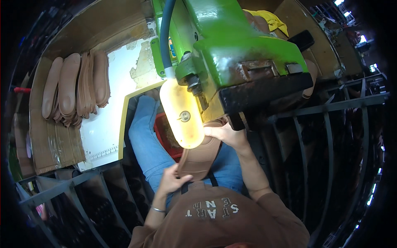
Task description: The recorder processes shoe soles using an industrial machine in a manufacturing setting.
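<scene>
A brown shoe insole (199,163) is held between both hands over my lap, below the head of a green machine (248,53). My left hand (170,178) is closed on its near left edge, the thumb lying across the surface. Higher up, my right hand (228,134) grips the far right side, thumb on top and the other fingers mostly hidden. The far end of the insole disappears behind a glowing yellow lamp (182,124) and the machine head, so its contact with the machine cannot be seen.
Stacked brown insoles (69,84) stand at the left on a white board (111,111) with a cardboard surround (58,144). A red bin (163,130) sits between my knees. Metal racks (326,136) flank me, and yellow cloth (271,20) lies behind the machine.
</scene>
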A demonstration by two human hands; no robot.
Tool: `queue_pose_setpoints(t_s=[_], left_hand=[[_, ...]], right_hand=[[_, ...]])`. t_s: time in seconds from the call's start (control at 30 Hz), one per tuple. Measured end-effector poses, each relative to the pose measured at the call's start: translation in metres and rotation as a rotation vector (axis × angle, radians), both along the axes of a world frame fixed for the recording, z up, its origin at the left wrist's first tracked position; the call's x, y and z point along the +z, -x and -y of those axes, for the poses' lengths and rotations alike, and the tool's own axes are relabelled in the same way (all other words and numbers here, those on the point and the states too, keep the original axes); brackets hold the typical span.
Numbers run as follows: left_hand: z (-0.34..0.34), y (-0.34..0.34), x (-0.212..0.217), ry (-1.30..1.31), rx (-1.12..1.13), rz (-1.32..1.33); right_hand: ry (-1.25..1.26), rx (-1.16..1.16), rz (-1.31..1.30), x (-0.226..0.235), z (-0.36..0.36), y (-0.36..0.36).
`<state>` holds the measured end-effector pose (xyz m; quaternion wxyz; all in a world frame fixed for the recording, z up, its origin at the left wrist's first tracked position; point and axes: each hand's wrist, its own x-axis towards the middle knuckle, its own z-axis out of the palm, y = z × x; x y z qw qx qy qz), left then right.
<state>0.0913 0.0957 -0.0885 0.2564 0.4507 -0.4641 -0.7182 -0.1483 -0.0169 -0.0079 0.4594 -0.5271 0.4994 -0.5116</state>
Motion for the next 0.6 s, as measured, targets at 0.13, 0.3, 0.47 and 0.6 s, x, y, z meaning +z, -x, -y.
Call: queue_pose_setpoints(t_s=[0.13, 0.3, 0.47, 0.6], left_hand=[[-0.008, 0.047, 0.002, 0.232, -0.144, 0.124], [0.044, 0.036, 0.021, 0.320, -0.222, 0.128], [0.151, -0.093, 0.044, 0.954, 0.712, 0.612], [0.243, -0.223, 0.050, 1.152, 1.031, 1.041]], right_hand=[[0.051, -0.124, -0.030, 0.019, -0.005, -0.012], [0.073, -0.084, -0.340, 0.057, -0.020, 0.052], [0.172, -0.861, 0.116, 0.111, -0.063, 0.152], [0.318, -0.850, 0.286, 0.090, -0.034, 0.174]])
